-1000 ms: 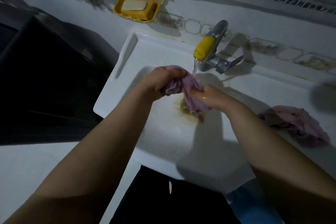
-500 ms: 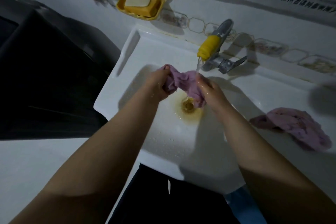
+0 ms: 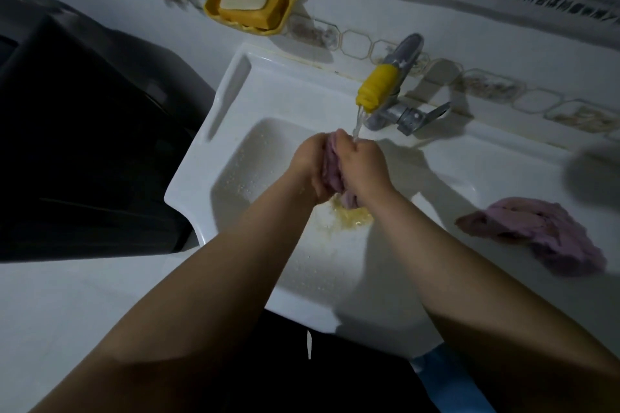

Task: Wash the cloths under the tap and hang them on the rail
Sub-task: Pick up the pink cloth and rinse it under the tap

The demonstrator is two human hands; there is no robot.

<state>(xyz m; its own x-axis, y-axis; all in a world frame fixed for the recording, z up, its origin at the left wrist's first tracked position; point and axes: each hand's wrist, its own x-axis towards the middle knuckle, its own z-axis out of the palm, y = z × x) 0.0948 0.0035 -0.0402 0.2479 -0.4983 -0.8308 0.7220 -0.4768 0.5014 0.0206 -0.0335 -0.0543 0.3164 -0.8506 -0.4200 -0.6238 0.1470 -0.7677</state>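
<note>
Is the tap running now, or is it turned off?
Running: a thin stream of water falls from the tap's yellow nozzle onto the purple cloth gripped in both hands.

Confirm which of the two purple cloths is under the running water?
The cloth squeezed between the left hand and right hand under the tap. The other cloth lies untouched on the sink's right ledge.

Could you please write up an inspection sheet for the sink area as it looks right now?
Surface: white sink, wet, yellowish stain round the drain.
Job's things: purple cloth bunched under the running tap; second purple cloth lying on the counter to the right.
Clutter: yellow soap dish with a soap bar on the wall.
Grippers: left hand and right hand both grip the cloth.
Cables: nothing seen.
Surroundings: tiled wall, dark appliance at left; no rail in view.
</note>
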